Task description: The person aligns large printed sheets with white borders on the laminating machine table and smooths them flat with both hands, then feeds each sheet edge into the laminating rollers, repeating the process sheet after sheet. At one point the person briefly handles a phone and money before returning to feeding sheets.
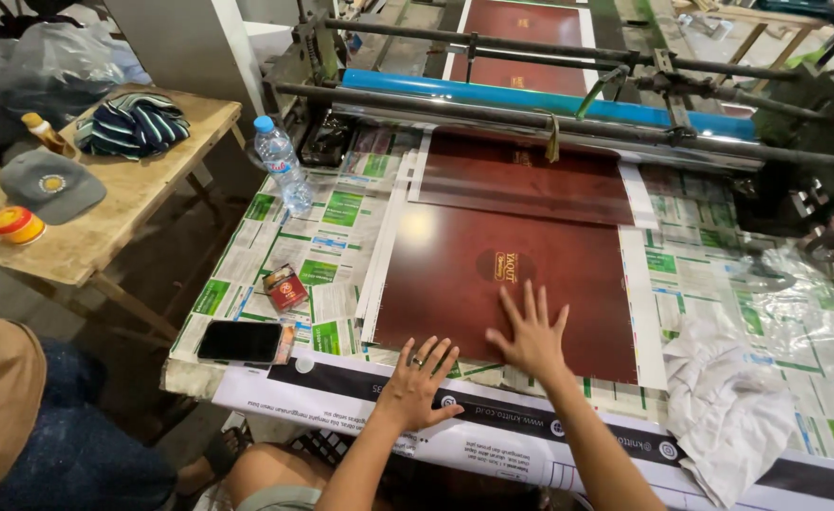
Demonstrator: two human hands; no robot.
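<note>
Both hands, left hand [420, 378] and right hand [531, 336], lie open and flat, gripping nothing, pressing the maroon sheet [502, 284] steady near the table's [247, 260] front edge.

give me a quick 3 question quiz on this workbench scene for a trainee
1. True or false: both hands lie flat with fingers spread.
2. What does the right hand rest on? A) white cloth B) dark red printed sheet C) phone
3. What stands upright left of the sheets, near the machine's rollers?

Key
1. True: the left hand is flat at the near edge of the dark red printed sheet, the right flat on it.
2. B. The white cloth and black phone lie untouched.
3. A clear plastic water bottle with a blue cap.
</note>
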